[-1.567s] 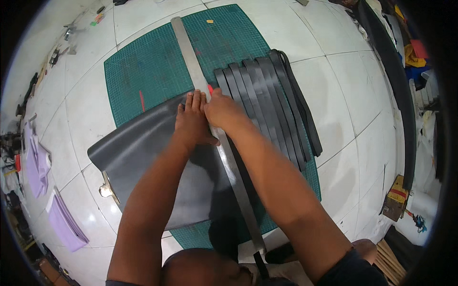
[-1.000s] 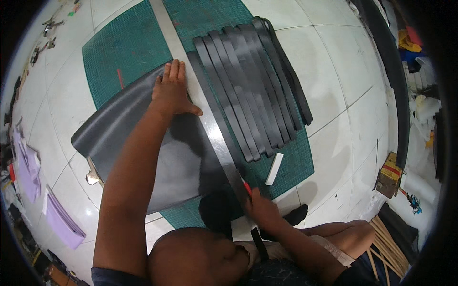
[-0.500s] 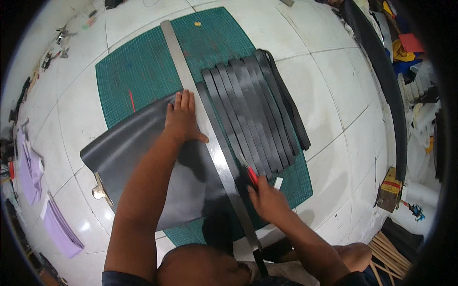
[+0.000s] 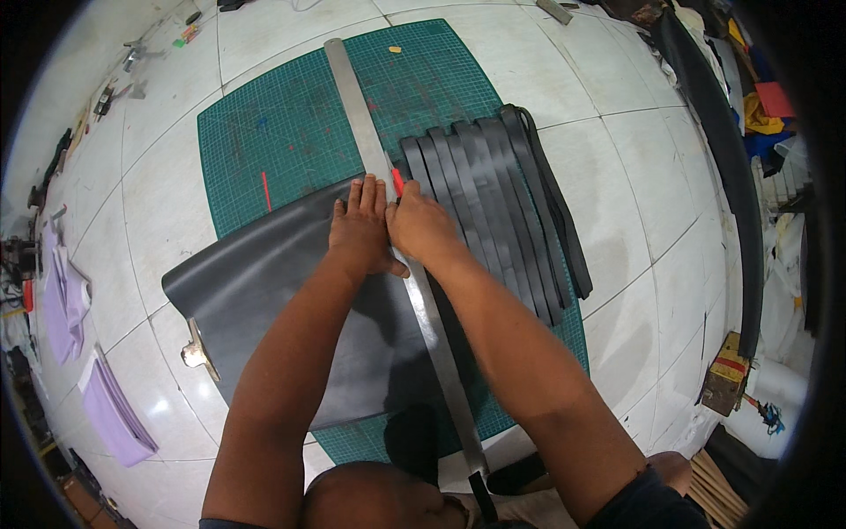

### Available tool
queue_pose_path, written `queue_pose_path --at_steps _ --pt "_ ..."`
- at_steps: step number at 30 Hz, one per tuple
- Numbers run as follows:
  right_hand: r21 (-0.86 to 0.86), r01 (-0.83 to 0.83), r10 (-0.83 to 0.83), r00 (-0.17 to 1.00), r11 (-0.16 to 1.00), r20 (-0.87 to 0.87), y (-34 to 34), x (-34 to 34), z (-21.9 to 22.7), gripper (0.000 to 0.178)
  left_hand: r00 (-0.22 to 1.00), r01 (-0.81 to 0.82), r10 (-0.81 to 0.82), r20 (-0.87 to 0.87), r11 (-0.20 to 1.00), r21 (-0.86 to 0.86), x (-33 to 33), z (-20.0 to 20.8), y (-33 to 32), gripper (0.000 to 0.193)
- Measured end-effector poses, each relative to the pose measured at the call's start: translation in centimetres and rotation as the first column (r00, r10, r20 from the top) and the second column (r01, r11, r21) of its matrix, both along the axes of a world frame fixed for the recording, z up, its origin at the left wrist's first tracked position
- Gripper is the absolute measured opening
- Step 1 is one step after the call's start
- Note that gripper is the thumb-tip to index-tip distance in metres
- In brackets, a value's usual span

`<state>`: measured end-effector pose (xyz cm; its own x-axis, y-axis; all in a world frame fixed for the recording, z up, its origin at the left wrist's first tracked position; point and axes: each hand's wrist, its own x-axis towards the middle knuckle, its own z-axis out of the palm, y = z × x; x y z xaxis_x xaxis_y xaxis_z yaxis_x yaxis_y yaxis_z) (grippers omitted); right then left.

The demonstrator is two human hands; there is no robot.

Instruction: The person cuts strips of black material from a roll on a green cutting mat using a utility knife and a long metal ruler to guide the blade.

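Observation:
My left hand [image 4: 359, 231] presses flat, fingers stretched out, at the edge of a long metal ruler [image 4: 352, 99]. Under it lies a black leather-like sheet [image 4: 247, 282], curled over at its far left end. My right hand [image 4: 423, 222] is closed round a red-handled cutter knife [image 4: 397, 182] at the ruler's right edge, close beside my left hand. The blade's tip is too small to make out clearly. Several black strips [image 4: 485, 207] lie side by side to the right of my right hand. Sheet, ruler and strips rest on a green cutting mat [image 4: 256, 154].
A metal clip [image 4: 196, 351] grips the sheet's left edge. A yellow bit [image 4: 395, 49] and a thin red strip [image 4: 266, 191] lie on the mat. Folded lilac cloth [image 4: 115, 414] is on the tiled floor at left. A long black roll [image 4: 736, 194] and a box [image 4: 728, 375] stand at right.
My right hand has moved with the knife away from me, from the near end of the strips up along the ruler to beside my left hand. The whole view has shifted slightly.

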<state>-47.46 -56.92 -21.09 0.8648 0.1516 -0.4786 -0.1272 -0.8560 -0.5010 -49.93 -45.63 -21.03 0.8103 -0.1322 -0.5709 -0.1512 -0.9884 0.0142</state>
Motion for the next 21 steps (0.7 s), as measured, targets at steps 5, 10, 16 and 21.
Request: queue_pose_path --at_steps 5,10,16,21 --pt "0.034 -0.035 0.037 0.997 0.999 -0.073 -0.3 1.2 0.9 0.046 0.997 -0.008 0.009 0.074 1.000 -0.019 -0.5 -0.1 -0.4 0.148" --pt "-0.020 -0.078 0.075 0.985 0.997 -0.153 -1.0 0.9 1.5 0.047 0.999 -0.009 0.009 0.037 1.000 0.012 -0.2 0.2 -0.6 0.150" --pt "-0.066 -0.078 0.059 0.966 0.995 -0.253 -7.2 -10.0 2.8 0.037 0.995 -0.059 0.062 0.072 0.997 -0.051 0.0 0.1 -0.8 0.155" --pt "-0.079 -0.057 0.022 0.921 0.995 -0.389 -12.3 -21.5 4.0 0.039 0.989 -0.071 0.080 0.122 0.995 -0.076 -0.4 -0.5 -0.3 0.154"
